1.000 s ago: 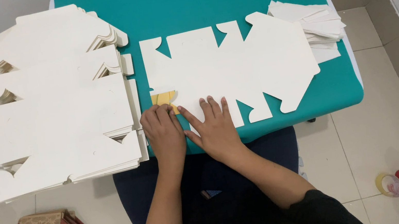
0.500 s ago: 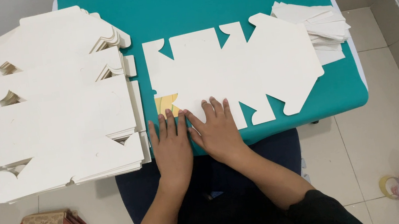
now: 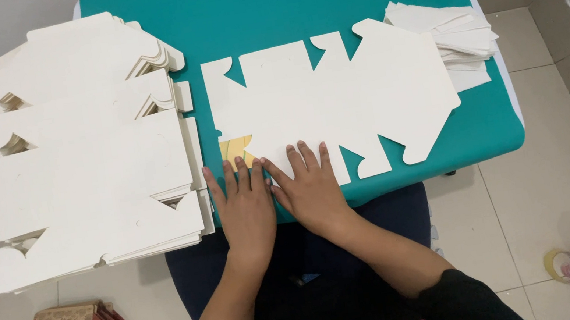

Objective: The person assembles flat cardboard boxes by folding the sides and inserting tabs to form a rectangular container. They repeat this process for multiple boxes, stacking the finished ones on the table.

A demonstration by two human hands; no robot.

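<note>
Both hands, left point(image 3: 247, 206) and right point(image 3: 312, 192), lie flat with fingers spread wide, holding nothing, pinning the blank's point(image 3: 337, 104) near edge to the surface point(image 3: 278, 5); stack point(image 3: 82, 144) left of it.

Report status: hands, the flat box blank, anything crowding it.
Left hand and right hand flat, side by side, pressing the near edge of the white die-cut box blank. Blank unfolded on teal table. Big stack of blanks close beside it.

Left hand point(image 3: 247, 206) flat, palm down, fingers spread; right hand point(image 3: 311, 190) flat alongside, thumbs nearly touching.
</note>
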